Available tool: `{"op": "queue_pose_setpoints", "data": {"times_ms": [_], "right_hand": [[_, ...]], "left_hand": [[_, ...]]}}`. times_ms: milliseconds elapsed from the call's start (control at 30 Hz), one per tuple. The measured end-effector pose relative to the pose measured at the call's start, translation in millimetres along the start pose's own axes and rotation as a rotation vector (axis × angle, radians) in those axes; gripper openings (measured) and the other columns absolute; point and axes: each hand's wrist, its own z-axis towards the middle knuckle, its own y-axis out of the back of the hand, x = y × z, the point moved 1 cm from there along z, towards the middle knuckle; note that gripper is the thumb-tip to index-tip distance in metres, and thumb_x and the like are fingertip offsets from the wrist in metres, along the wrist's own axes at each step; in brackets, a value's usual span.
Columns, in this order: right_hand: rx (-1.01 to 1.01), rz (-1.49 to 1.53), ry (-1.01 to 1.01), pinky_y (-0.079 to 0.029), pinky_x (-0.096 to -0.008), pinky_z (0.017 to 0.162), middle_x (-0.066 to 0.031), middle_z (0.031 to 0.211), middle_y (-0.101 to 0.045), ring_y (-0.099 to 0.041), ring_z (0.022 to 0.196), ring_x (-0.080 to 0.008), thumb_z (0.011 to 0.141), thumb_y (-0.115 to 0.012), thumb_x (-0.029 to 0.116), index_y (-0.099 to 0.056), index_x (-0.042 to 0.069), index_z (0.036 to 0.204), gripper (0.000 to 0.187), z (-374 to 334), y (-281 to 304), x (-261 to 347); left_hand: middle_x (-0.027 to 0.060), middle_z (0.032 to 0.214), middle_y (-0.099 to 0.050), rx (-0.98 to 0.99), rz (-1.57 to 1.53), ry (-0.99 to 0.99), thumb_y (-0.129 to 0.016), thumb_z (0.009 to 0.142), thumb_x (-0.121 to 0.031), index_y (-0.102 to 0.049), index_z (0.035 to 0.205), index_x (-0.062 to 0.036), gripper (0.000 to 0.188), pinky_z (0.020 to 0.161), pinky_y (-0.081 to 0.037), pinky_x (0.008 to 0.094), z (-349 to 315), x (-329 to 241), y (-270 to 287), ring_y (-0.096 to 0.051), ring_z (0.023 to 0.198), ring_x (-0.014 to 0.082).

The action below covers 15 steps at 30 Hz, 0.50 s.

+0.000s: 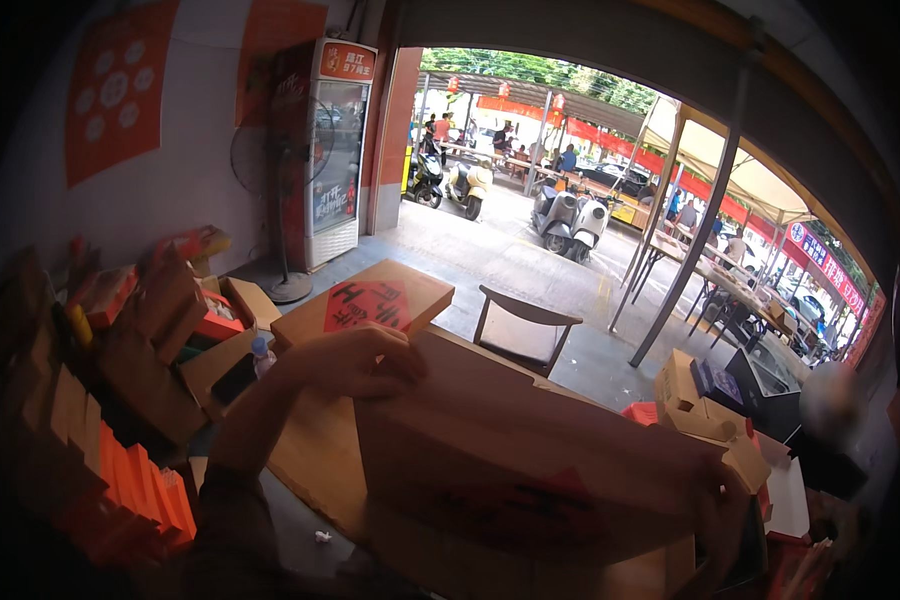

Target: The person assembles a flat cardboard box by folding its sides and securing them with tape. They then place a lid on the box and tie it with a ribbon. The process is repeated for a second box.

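Observation:
Across the middle, in front of me, a wide brown cardboard sheet [530, 430] is held up and slightly bowed. A red diamond with black print shows dimly on its lower part. My left hand [375, 362] pinches its upper left corner, fingers bent over the edge. At the sheet's right end my right hand [722, 515] grips the edge in shadow. Beyond my left hand lies a flat brown box [420, 292] with a red printed panel on top. A brown cardboard surface [315, 460] shows beneath the sheet on the left.
A capped bottle [263, 357] stands left of the flat box. Piled cartons [150, 370] and orange-red boxes [150, 490] crowd the left. A chair [525, 330] stands beyond the table; opened cartons [705, 410] sit at right. Farther off are a fan [282, 180], drinks fridge [338, 160] and parked scooters [570, 220].

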Motion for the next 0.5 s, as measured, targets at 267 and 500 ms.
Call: {"op": "queue_pose_setpoints", "data": {"times_ms": [267, 500], "right_hand": [[-0.156, 0.165, 0.055, -0.053, -0.0328, 0.091, -0.0128, 0.104, -0.071, -0.068, 0.102, -0.0215, 0.097, -0.061, 0.012, -0.069, -0.003, 0.120, 0.029, -26, 7, -2], [-0.073, 0.405, -0.236, -0.055, -0.0237, 0.080, -0.0061, 0.122, -0.071, -0.071, 0.095, -0.0123, 0.093, -0.072, 0.002, -0.068, 0.003, 0.129, 0.036, -2, 24, -9]], "left_hand": [[0.0099, 0.126, -0.068, -0.266, 0.046, -0.179, -0.067, 0.098, -0.003, -0.064, 0.117, -0.0056, 0.019, 0.100, -0.052, 0.0352, -1, 8, -15, -0.066, 0.120, 0.0212], [0.0093, 0.124, -0.067, -0.394, 0.052, -0.073, -0.077, 0.091, -0.021, -0.053, 0.140, -0.0018, 0.057, 0.106, -0.049, 0.0397, -16, 24, -23, -0.064, 0.120, 0.0217]]}}
